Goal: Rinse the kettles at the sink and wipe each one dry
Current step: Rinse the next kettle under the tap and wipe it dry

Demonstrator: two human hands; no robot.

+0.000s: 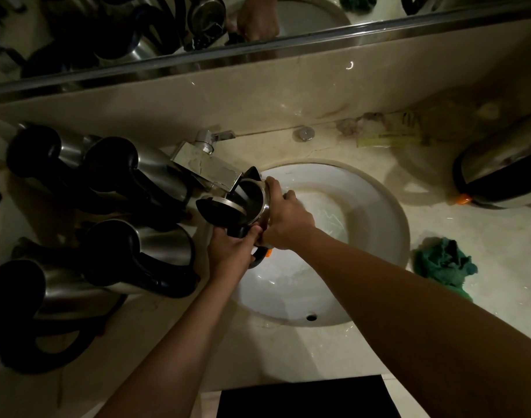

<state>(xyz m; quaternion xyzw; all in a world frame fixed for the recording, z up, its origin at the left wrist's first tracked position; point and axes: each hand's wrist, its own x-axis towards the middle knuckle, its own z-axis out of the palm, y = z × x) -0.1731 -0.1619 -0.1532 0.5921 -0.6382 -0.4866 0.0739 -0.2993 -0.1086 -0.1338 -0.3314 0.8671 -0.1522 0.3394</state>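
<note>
Over the sink (375,206), under the tap (210,167), I hold the open kettle (252,203): left hand (232,251) grips its handle, right hand (284,220) clasps the steel body. Wet steel is likely slippery; handle seems safest.

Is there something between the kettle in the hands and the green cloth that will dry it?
Nothing visible blocks it. The kettle, held by the left hand and right hand, is under the faucet; only the open sink lies before the green cloth.

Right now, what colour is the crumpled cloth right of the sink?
Green cloth, head view.
</note>
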